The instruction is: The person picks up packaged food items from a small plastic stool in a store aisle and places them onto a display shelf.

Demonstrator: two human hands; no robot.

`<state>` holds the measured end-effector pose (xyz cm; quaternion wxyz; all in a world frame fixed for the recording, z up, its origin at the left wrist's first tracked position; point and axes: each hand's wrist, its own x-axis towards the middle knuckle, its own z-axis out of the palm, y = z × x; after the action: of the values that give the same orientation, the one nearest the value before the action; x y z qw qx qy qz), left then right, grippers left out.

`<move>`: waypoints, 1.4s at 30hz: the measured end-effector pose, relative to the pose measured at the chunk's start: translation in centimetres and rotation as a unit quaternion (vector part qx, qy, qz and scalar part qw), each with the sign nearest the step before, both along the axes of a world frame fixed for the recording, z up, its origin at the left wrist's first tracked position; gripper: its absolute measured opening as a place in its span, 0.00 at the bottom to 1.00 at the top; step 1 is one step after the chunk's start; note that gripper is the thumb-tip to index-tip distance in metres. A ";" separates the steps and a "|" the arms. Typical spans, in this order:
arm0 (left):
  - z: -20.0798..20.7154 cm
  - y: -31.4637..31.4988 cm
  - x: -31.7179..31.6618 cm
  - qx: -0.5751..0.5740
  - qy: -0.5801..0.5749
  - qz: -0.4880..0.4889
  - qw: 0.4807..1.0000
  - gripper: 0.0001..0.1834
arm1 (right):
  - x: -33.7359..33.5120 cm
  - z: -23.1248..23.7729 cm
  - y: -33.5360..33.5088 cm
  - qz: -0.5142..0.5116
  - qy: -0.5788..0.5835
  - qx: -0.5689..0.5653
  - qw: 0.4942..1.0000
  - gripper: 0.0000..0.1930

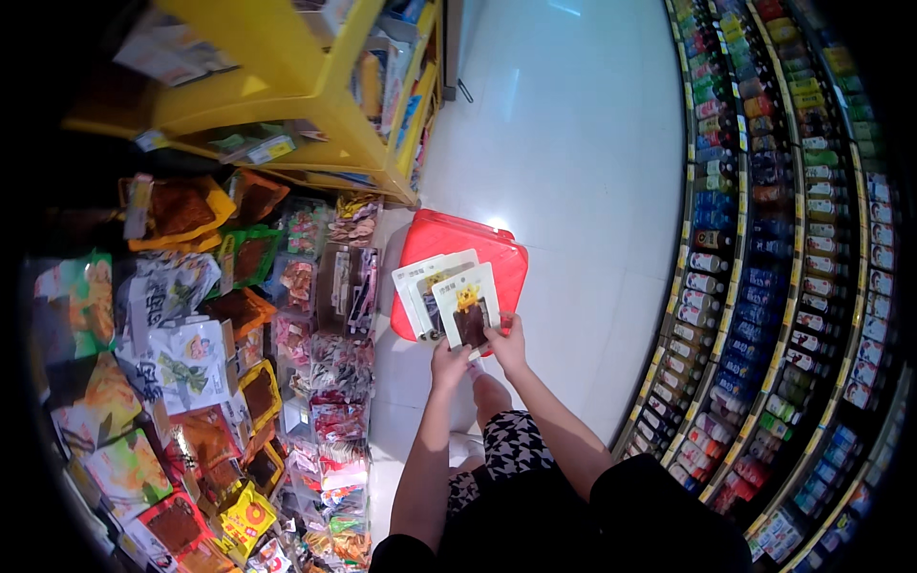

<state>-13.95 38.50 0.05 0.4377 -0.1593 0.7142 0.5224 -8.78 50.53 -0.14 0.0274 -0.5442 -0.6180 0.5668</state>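
Packets (pixel 468 325) with white fronts lie fanned at the frame's centre, over a red box-shaped object (pixel 508 260). The left hand's (pixel 451 365) grip pinches their lower edge; the right hand's (pixel 509 344) pinches the front one's lower right. Even, light thumb pressure should prevent slipping or creasing.

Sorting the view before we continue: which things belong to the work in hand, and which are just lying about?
In hand:
fanned, flat white rectangular packs
left hand
right hand

Lying about:
glossy red rounded-square object beneath, role unclear
yellow-framed shelf unit
shiny multicoloured packets, left
rows of multicoloured cylindrical bottles, right
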 end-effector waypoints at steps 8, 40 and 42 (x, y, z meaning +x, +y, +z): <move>9.7 -9.8 -0.2 0.011 0.072 0.025 0.997 0.12 | 0.9 9.1 -3.8 0.243 0.092 -0.151 0.954 0.16; 31.5 -37.1 66.4 0.036 0.334 0.757 0.561 0.14 | 39.3 32.4 -50.8 0.913 0.086 -0.355 0.182 0.13; 30.1 -36.2 68.5 0.022 0.335 0.777 0.532 0.14 | 41.5 31.5 -51.9 0.937 0.030 -0.305 0.166 0.12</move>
<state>54.59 2.27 30.11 -0.4094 -0.4553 0.3912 0.6870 32.76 -1.38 31.39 -0.6742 0.4978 -0.4387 0.3245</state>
